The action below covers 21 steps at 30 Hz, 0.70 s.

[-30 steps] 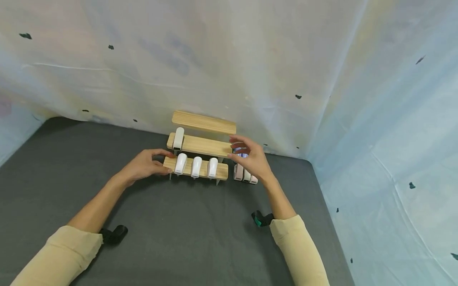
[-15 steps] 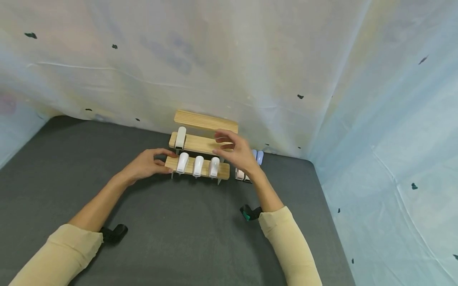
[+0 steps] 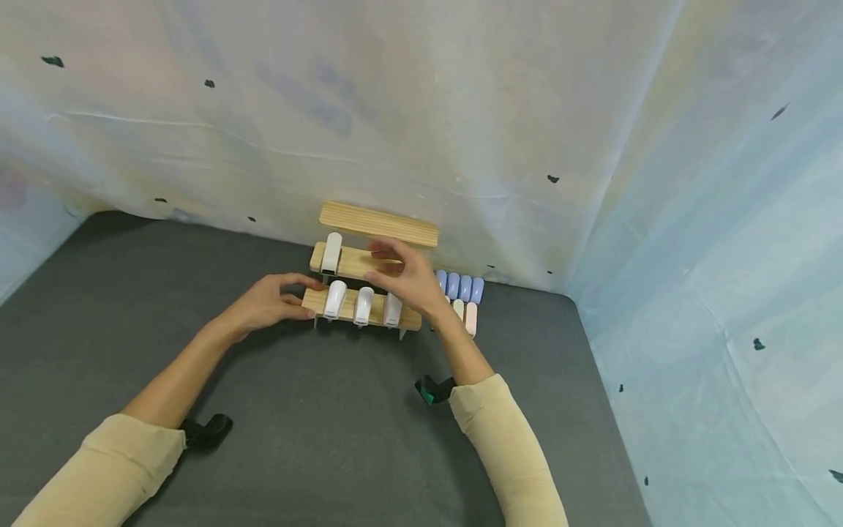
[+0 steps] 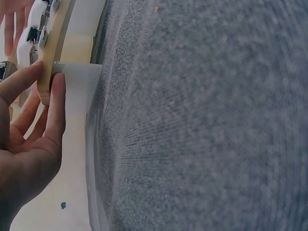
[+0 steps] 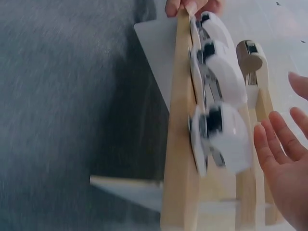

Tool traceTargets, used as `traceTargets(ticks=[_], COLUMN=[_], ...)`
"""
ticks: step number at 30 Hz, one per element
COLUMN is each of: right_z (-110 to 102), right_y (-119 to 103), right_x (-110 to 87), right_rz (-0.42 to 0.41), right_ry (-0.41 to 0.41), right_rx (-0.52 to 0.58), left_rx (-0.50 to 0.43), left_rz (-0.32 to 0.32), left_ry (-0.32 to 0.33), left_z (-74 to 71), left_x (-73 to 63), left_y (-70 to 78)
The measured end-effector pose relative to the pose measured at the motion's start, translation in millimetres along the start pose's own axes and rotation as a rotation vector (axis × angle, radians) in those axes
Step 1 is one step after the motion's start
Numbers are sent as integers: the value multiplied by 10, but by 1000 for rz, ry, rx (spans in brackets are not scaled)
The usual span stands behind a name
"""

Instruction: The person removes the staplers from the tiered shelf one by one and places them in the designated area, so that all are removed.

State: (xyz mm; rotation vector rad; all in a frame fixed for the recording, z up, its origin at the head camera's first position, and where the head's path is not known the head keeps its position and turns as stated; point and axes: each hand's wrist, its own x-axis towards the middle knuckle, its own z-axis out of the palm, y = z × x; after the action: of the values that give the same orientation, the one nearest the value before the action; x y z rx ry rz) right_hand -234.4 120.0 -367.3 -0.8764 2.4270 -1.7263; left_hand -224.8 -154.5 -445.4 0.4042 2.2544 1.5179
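A wooden tiered shelf stands at the back of the table; its lowest board carries three white staplers in a row. On the middle board a cream stapler sits near the left end. My left hand pinches the left end of the lowest board between thumb and fingers, as the left wrist view shows at the board edge. With fingers spread and holding nothing, my right hand hovers over the middle board, beside the nearest white stapler in the right wrist view.
Right of the shelf lie several blue staplers in a row, with pink and cream ones in front, partly behind my right forearm. The top board bears nothing, close to the hanging cloth backdrop. Dark grey cloth covers the table.
My right hand has moved left from the shelf's right end to over the middle board, uncovering the blue and pink staplers. The left hand stays on the lowest board.
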Motion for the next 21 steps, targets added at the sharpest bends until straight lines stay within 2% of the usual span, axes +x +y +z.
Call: traceTargets(ticks=[5,14,21], right_z=[109,233,322], right_y=[186,173,145], right_x=[93,214,283], right_rz=[23,117,158], right_ry=[14,-53,-70], right_rx=[-6,-118,-190], left_rx=[-8,-21,-31], left_rz=[-5,-13,-18], left_ry=[-9,-6,-8], left_z=[-3,-6,-3], left_x=[-17,-10,-16], left_y=[14,-2,15])
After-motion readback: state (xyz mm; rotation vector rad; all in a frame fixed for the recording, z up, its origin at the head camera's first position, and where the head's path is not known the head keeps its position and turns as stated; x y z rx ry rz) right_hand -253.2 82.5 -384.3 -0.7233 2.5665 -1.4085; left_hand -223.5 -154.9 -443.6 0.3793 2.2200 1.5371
